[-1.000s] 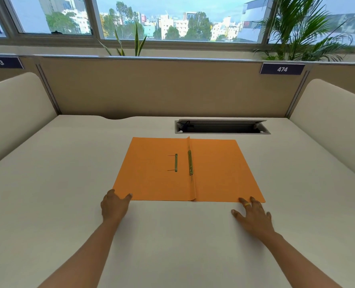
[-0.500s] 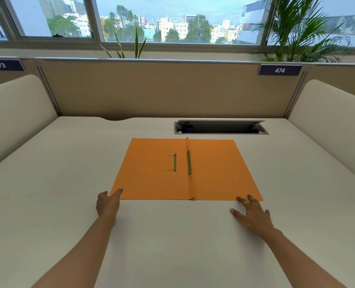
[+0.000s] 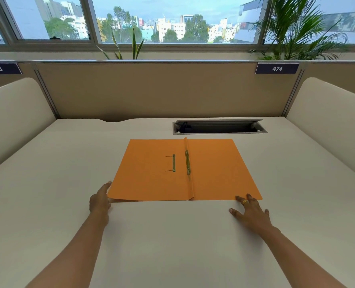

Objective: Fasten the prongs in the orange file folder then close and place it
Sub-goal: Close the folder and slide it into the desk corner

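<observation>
The orange file folder [image 3: 214, 169] lies spread flat on the white desk [image 3: 48, 194], spine running away from me. A green-gold metal fastener bar [image 3: 173, 163] sits on the left cover with two thin prongs pointing left, and a second metal strip [image 3: 187, 165] lies along the spine. My left hand [image 3: 99, 201] is at the near left corner, fingers along and under the edge, and that corner is raised slightly off the desk. My right hand [image 3: 251, 213] rests flat with spread fingers, fingertips on the near right corner.
An open cable tray slot [image 3: 220, 126] is set into the desk just behind the folder. Beige partition panels [image 3: 151, 90] enclose the back and both sides. Plants stand on the window ledge beyond.
My left hand moved left along the folder's near edge to its left corner, and that corner has lifted a little. My right hand stayed at the near right corner.
</observation>
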Demonstrator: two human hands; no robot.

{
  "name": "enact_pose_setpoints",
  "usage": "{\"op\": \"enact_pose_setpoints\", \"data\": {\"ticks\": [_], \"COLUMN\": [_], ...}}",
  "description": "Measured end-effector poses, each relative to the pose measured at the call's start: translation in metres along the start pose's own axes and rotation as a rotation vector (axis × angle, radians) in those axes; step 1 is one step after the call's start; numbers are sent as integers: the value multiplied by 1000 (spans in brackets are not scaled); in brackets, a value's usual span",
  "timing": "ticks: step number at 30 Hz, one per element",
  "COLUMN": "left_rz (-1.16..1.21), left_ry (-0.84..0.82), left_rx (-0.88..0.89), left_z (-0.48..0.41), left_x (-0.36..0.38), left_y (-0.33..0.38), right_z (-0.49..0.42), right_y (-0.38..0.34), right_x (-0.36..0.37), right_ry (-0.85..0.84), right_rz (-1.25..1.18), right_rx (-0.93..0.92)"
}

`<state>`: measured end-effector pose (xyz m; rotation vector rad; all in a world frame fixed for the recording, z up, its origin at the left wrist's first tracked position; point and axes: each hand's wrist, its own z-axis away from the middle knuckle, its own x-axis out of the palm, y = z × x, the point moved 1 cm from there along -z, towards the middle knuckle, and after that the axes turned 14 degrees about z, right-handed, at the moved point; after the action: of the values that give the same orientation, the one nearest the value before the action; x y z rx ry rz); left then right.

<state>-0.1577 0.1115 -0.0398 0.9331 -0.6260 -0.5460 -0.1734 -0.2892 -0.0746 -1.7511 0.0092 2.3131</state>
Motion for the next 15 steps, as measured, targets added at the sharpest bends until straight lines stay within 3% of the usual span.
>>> {"op": "enact_pose_setpoints", "data": {"ticks": [9,15], "left_rz": [348,389], "left_ry": [-85,-271], "left_rx": [165,199], "left_z": [21,48], "left_x": [27,63], "left_y": [32,54], "right_z": [4,15], "right_y": [-3,-21], "right_x": [4,6], "right_ry": [65,174], "right_rz": [46,27], "right_rx": [22,39]}}
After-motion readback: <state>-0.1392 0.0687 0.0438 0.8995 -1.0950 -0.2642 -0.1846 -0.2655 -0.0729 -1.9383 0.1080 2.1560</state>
